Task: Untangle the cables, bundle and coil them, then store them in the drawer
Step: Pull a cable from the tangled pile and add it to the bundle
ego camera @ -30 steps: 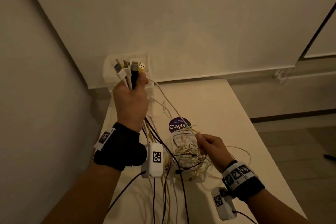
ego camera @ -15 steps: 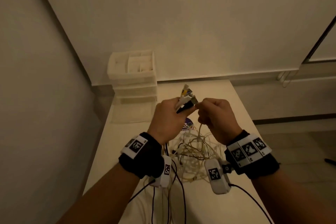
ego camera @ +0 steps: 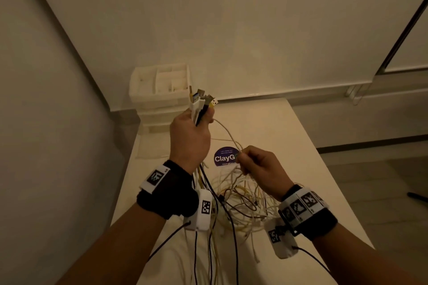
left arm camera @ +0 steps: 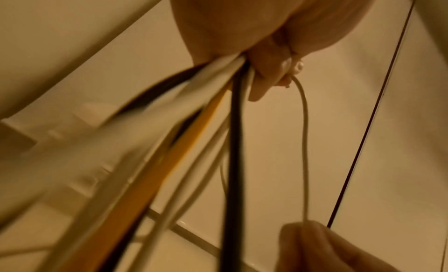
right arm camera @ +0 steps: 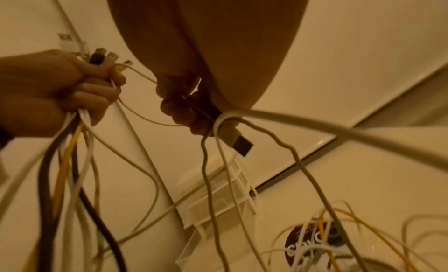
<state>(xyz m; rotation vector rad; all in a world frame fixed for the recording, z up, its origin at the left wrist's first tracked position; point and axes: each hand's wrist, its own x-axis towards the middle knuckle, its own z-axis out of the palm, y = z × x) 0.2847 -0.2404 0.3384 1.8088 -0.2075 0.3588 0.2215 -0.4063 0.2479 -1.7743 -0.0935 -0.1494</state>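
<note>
Head: while a cable tangle [ego camera: 240,201] lies on the table [ego camera: 289,146], USB plugs [ego camera: 202,102] are gripped by the left hand [ego camera: 188,139].
Left wrist: cords [left arm camera: 218,107] are clenched.
Right wrist: a cream cable [right arm camera: 206,161] is pinched by the right hand [right arm camera: 191,111]; the drawer unit [right arm camera: 218,205] is behind.

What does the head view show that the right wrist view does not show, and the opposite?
Only the head view shows both wrist straps, the tangled pile of cables on the table and the whole round ClayG sticker.

Only the right wrist view shows a USB plug hanging just under the right hand, among the cables it holds.

Both show the left hand gripping a bundle of plugs, the thin pale cable running between the hands, and the white drawer unit.
</note>
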